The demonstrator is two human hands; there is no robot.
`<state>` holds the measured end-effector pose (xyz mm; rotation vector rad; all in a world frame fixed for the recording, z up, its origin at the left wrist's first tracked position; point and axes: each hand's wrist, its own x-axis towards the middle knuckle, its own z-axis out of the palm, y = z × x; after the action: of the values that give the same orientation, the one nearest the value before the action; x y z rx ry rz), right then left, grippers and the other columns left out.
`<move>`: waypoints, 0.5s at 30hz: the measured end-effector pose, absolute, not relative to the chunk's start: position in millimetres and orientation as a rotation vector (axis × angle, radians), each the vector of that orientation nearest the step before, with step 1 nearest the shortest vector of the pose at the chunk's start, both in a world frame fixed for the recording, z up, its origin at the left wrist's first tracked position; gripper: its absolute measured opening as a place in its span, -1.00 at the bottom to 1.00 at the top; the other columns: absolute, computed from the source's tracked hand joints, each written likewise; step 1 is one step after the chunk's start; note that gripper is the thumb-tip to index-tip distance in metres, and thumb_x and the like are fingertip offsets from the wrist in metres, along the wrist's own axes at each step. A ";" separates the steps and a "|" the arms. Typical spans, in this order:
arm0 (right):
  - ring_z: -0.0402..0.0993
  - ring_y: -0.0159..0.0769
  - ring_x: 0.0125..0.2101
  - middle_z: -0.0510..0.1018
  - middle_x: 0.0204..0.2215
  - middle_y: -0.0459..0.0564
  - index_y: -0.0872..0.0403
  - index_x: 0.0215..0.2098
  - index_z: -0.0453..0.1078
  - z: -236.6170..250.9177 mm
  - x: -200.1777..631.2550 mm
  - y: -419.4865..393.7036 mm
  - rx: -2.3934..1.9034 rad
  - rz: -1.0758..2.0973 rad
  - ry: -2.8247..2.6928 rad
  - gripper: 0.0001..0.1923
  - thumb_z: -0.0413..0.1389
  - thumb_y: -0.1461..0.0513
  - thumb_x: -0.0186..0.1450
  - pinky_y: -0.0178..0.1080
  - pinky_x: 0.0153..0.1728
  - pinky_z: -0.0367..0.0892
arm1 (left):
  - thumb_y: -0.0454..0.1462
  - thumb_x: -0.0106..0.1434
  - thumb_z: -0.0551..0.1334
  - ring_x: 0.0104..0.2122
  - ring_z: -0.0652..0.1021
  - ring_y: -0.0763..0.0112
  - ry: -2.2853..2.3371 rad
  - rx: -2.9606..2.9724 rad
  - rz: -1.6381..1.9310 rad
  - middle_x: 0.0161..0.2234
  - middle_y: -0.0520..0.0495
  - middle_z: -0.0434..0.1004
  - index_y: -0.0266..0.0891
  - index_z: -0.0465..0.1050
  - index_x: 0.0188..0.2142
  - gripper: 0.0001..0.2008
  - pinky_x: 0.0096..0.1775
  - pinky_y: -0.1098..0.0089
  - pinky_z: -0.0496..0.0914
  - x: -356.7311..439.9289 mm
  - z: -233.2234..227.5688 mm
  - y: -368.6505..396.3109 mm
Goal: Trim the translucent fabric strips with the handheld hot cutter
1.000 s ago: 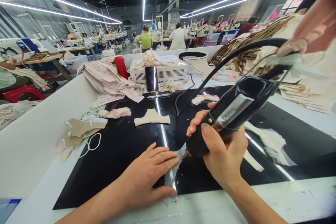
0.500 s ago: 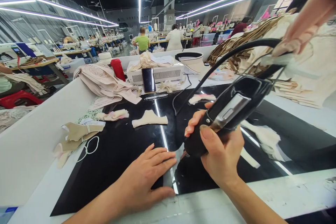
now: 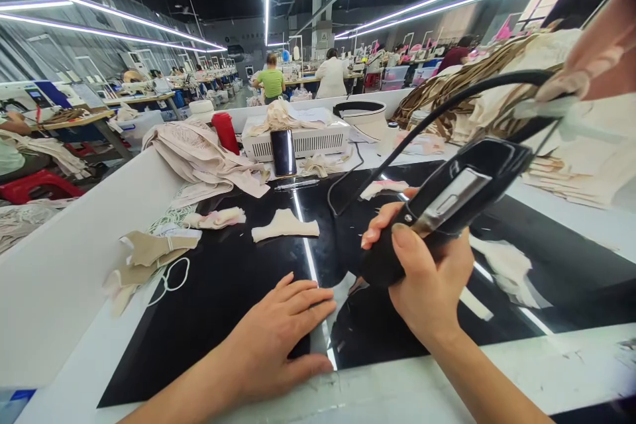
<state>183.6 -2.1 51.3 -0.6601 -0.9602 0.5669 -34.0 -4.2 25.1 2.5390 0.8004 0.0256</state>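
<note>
At the near edge of a glossy black table (image 3: 223, 291), a black, chrome-trimmed corded hand tool (image 3: 442, 205) is gripped in the right hand (image 3: 427, 278), fingers wrapped tight, its tip angled down just above the surface. The left hand (image 3: 278, 331) is laid flat, fingers spread, beside it. Work with the tip appears under way; steady pressing down and careful guiding are called for. A cream fabric piece (image 3: 285, 225) lies beyond.

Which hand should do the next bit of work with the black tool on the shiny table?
Probably the right hand: its fingers already grip the black tool, tip angled down toward the black table. The left hand lies flat on the table, steadying.
</note>
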 end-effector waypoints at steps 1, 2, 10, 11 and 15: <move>0.54 -0.37 -0.48 0.62 -0.33 -0.20 -0.08 0.02 0.44 51.2 185.1 -1.0 -0.659 0.554 -0.954 -0.60 0.44 0.07 0.33 -0.27 -0.41 0.54 | -0.04 0.45 0.38 0.47 0.30 -0.10 0.803 2.538 0.027 0.45 -0.20 0.34 -0.21 0.31 0.45 -0.31 0.46 -0.32 0.00 -33.9 25.6 -4.4; 0.54 -0.37 -0.49 0.62 -0.34 -0.20 -0.07 0.01 0.44 50.7 186.0 -0.1 -0.660 0.548 -0.954 -0.61 0.43 0.07 0.33 -0.27 -0.42 0.54 | -0.05 0.45 0.38 0.47 0.31 -0.10 0.804 2.537 0.029 0.45 -0.21 0.35 -0.20 0.32 0.45 -0.31 0.46 -0.32 0.01 -33.8 26.0 -4.7; 0.56 -0.37 -0.48 0.63 -0.32 -0.19 -0.07 0.02 0.43 46.0 181.3 1.6 -0.684 0.552 -0.982 -0.64 0.41 0.08 0.36 -0.27 -0.41 0.53 | -0.05 0.43 0.39 0.46 0.32 -0.11 0.798 2.527 0.075 0.44 -0.19 0.36 -0.18 0.33 0.44 -0.32 0.45 -0.36 0.02 -35.9 22.5 -5.0; 0.56 -0.37 -0.48 0.63 -0.32 -0.19 -0.07 0.01 0.43 46.7 181.3 2.2 -0.689 0.554 -0.983 -0.65 0.40 0.09 0.36 -0.27 -0.42 0.53 | -0.04 0.43 0.39 0.46 0.32 -0.10 0.797 2.525 0.083 0.44 -0.19 0.37 -0.17 0.33 0.44 -0.32 0.45 -0.35 0.02 -36.2 21.7 -4.7; 0.54 -0.38 -0.48 0.62 -0.34 -0.20 -0.06 0.01 0.46 51.5 186.2 7.7 -0.669 0.521 -0.967 -0.65 0.42 0.10 0.34 -0.29 -0.41 0.55 | -0.05 0.43 0.39 0.47 0.31 -0.09 0.804 2.525 0.067 0.45 -0.18 0.35 -0.17 0.31 0.45 -0.31 0.45 -0.35 0.00 -35.4 20.9 -3.6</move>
<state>186.2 7.7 51.5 -0.6691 -0.9668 0.5214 -35.4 -3.6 20.9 2.5247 0.8041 0.0670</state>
